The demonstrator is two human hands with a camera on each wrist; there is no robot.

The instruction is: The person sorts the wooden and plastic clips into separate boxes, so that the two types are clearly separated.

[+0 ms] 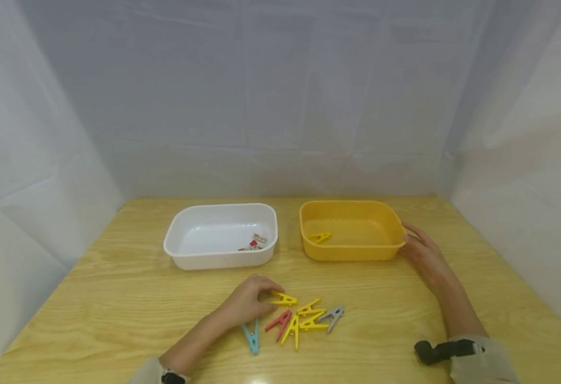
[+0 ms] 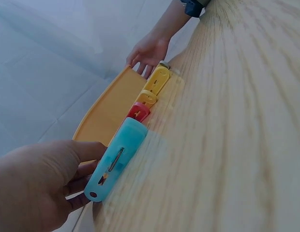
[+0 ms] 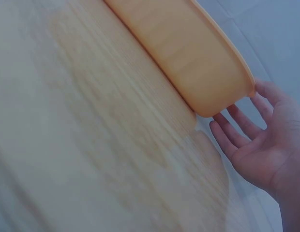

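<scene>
My left hand [image 1: 267, 297] pinches the end of a yellow clothespin [image 1: 283, 299] at the top of a small pile on the wooden table [image 1: 117, 298]. The pile also holds a blue clothespin [image 1: 252, 336], a red one [image 1: 279, 322], a grey one [image 1: 334, 316] and more yellow ones [image 1: 309, 314]. In the left wrist view the blue clothespin [image 2: 116, 159] lies just beside my curled left hand [image 2: 77, 183]. My right hand [image 1: 412, 240] rests with straight fingers against the right corner of the yellow bin [image 1: 352, 250]. The right wrist view shows the right hand's fingertips [image 3: 227, 125] at the yellow bin's [image 3: 188, 53] corner.
A white bin [image 1: 218, 260] stands left of the yellow one and holds a few small clips [image 1: 254, 242]. One yellow clothespin [image 1: 320, 237] lies inside the yellow bin. White cloth walls close in the table at the back and both sides.
</scene>
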